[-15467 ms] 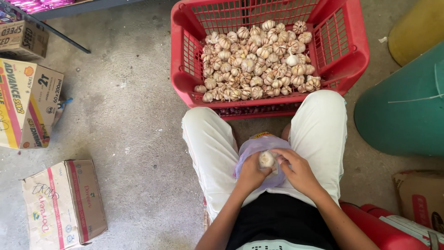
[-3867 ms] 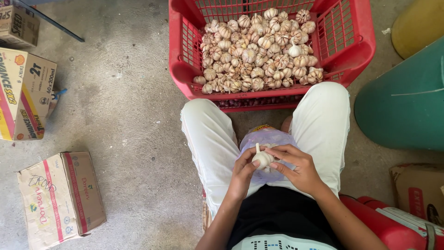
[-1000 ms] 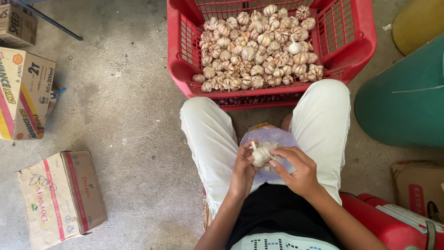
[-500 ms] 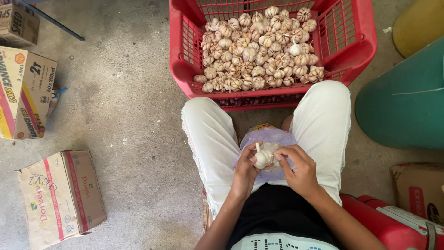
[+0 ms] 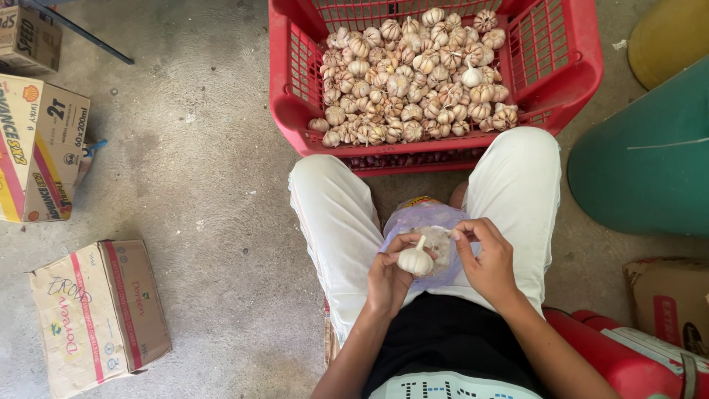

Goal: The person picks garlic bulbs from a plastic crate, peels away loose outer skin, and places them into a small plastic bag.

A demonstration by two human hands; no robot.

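Here, one garlic bulb (image 5: 415,259) gripped in left hand (image 5: 388,277), over the lap.

Papery white, round, stem up; right hand (image 5: 487,258) pinching thin peel above one crinkled plastic bag (image 5: 425,222). One red slotted plastic crate (image 5: 576,66) heaped with bulbs; three cardboard boxes (image 5: 100,314) left.

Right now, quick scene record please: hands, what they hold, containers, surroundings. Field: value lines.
left hand: grips a white garlic bulb, stem up
right hand: fingertips pinch a bit of papery skin beside the bulb
lap: pale purple plastic bag between the knees, under both hands
front: red slatted crate holding a heap of garlic bulbs
left of person: cardboard boxes on concrete floor
right of person: green drum
posture: seated, white trousers
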